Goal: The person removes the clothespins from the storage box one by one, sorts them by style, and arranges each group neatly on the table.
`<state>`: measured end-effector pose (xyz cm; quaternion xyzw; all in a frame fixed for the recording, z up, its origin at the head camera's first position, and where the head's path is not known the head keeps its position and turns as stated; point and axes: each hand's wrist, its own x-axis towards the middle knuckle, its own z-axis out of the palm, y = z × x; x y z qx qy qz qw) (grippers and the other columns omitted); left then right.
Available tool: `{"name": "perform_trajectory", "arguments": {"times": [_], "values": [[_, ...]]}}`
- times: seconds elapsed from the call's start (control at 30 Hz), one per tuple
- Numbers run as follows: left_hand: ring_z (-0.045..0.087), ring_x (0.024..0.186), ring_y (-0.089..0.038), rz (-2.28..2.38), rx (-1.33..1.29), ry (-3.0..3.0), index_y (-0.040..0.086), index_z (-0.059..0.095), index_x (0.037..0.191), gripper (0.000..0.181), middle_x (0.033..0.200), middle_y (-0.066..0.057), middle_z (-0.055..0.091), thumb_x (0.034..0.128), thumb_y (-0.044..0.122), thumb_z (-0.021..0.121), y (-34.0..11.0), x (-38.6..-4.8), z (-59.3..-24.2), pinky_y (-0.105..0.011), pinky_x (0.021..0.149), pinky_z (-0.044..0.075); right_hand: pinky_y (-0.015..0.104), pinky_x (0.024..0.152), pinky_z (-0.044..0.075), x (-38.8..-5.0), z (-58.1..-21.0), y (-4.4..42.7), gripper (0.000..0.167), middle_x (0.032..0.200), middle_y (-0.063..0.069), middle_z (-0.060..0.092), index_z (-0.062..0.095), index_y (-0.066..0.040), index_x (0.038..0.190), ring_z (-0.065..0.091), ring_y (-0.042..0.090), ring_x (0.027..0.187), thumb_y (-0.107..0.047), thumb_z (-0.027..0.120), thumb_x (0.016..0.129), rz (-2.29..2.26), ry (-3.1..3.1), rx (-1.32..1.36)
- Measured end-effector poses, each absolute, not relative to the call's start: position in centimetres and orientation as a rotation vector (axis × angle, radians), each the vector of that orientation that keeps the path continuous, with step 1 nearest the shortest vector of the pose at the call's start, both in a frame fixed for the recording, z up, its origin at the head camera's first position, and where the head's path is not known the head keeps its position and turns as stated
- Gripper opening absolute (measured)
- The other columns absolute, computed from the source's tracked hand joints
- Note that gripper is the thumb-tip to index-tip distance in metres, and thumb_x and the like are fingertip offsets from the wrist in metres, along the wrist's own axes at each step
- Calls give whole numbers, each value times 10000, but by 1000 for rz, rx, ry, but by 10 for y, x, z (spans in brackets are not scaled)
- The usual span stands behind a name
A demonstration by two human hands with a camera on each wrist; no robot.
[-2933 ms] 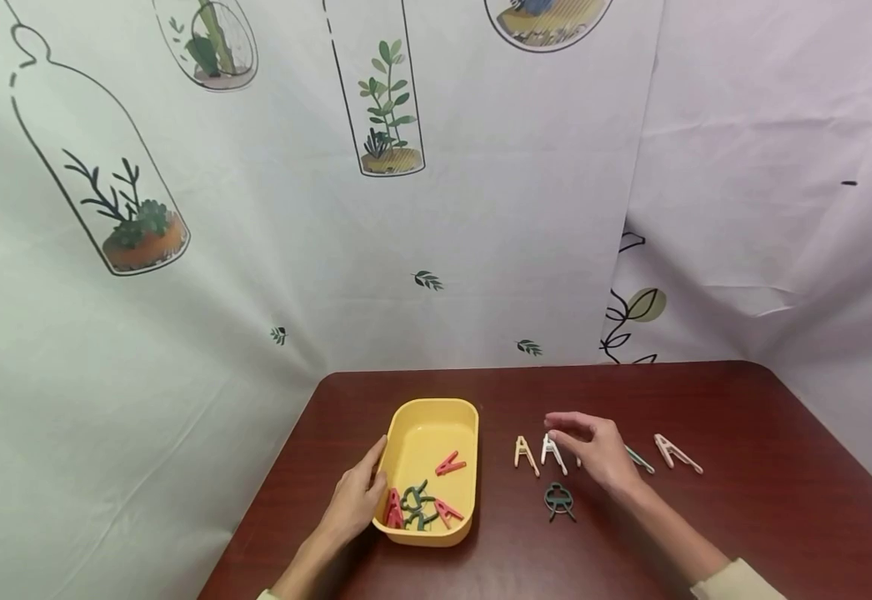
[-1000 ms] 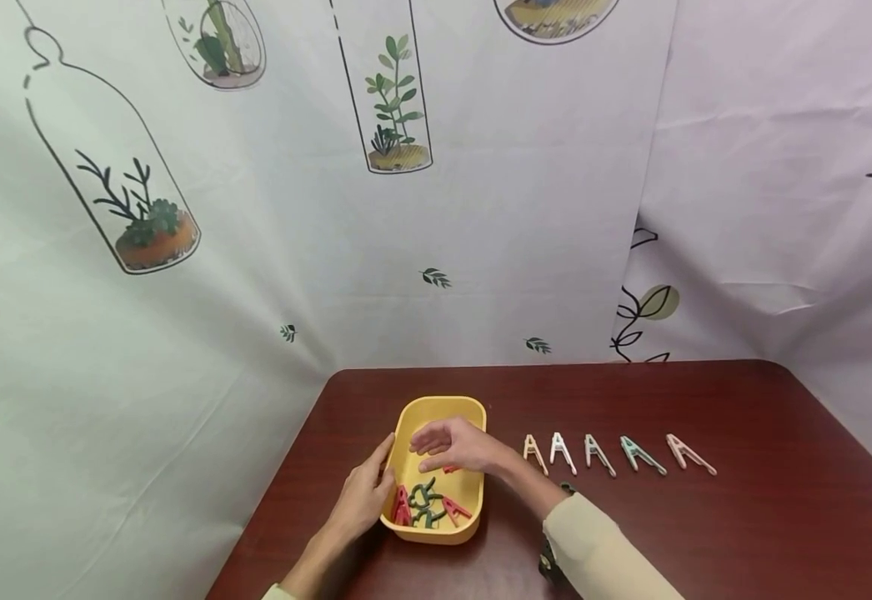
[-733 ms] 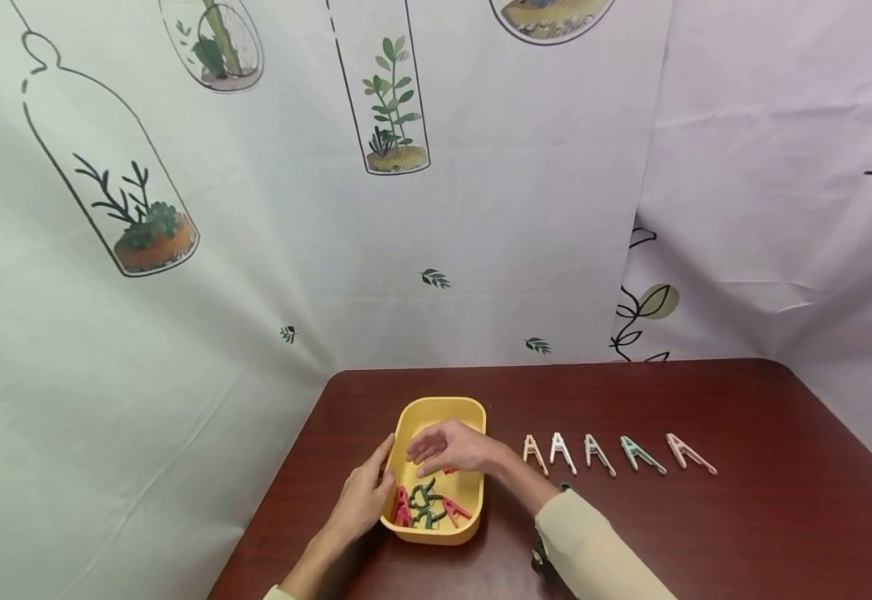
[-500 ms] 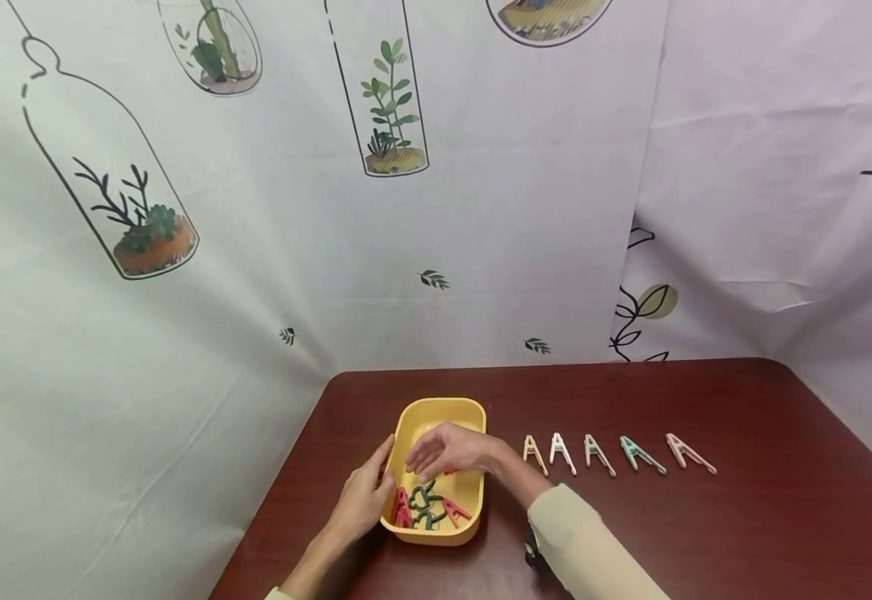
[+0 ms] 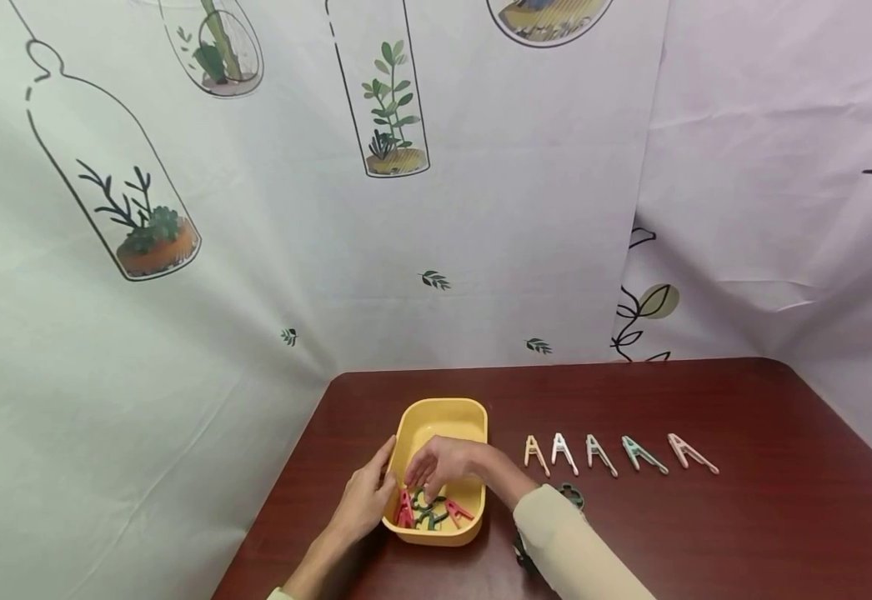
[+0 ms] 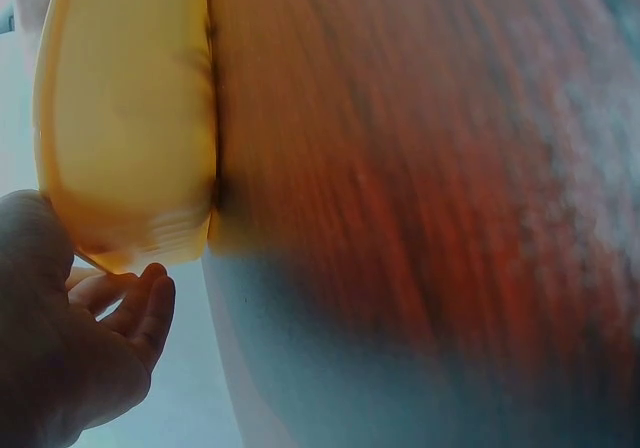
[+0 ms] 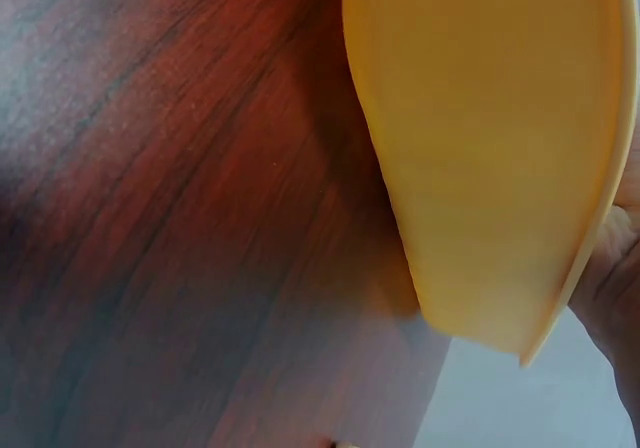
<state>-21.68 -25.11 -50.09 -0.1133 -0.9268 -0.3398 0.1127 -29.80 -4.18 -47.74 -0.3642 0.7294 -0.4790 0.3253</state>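
Observation:
My left hand point(image 5: 364, 500) grips the left rim of the yellow bin point(image 5: 436, 540), thumb at the rim. In the left wrist view the fingers of the left hand point(image 6: 75, 348) bend at the corner of the bin point(image 6: 130, 118). Inside the bin my right hand point(image 5: 447, 465) reaches down with loosely bent fingers, just above dark green clips point(image 5: 432, 520) and beside a red clip point(image 5: 404, 510). Another red clip point(image 5: 457, 512) lies to their right. The right wrist view shows the outer wall of the bin point(image 7: 480, 128) and part of the right hand point(image 7: 618, 288).
Right of the bin, a row on the dark red table point(image 5: 766, 517) has a yellow clip point(image 5: 533, 452), a white clip point(image 5: 563, 452), a pale clip point(image 5: 601, 455), a green clip point(image 5: 643, 455) and a pink clip point(image 5: 691, 452). A dark green clip point(image 5: 571, 495) shows beside the right sleeve.
My right hand has come over from the row of clips into the bin and sunk lower, closer to the clips inside. The left hand keeps its grip on the bin.

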Motion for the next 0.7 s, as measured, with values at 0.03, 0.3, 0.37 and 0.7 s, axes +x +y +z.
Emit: {"name": "perform_trajectory", "arguments": {"times": [0.03,0.3,0.37,0.7], "values": [[670,1190,-290,-999,-331,-2721,1,478,1578,572,1432,-209,642,1018,-4,599,-251,-217,-501,-530,972,537,292,863,578,-297,-477,-42,335,1115,154,768,753,64,1171,715,210,1014,187,754,860,-1237,1925,-965],[655,1213,-295,-1015,-314,-2721,10,486,1577,577,1454,-205,626,1013,-1,604,-250,-216,-500,-540,985,529,225,822,547,-295,-478,-45,349,1071,126,770,769,42,1128,703,172,941,201,781,817,-1116,2022,-1100],[653,1219,-294,-1011,-317,-2724,9,484,1577,577,1458,-205,624,1013,2,604,-250,-216,-499,-539,988,528,221,809,542,-295,-477,-45,343,1056,109,767,773,27,1117,694,161,920,189,792,815,-1092,2042,-1119],[663,1153,-260,-984,-323,-2733,6,482,1577,582,1440,-194,639,1010,1,613,-250,-216,-499,-524,968,534,211,773,536,-292,-479,-48,273,949,69,754,773,1,1034,656,88,825,139,840,807,-1073,2114,-1135]]}}
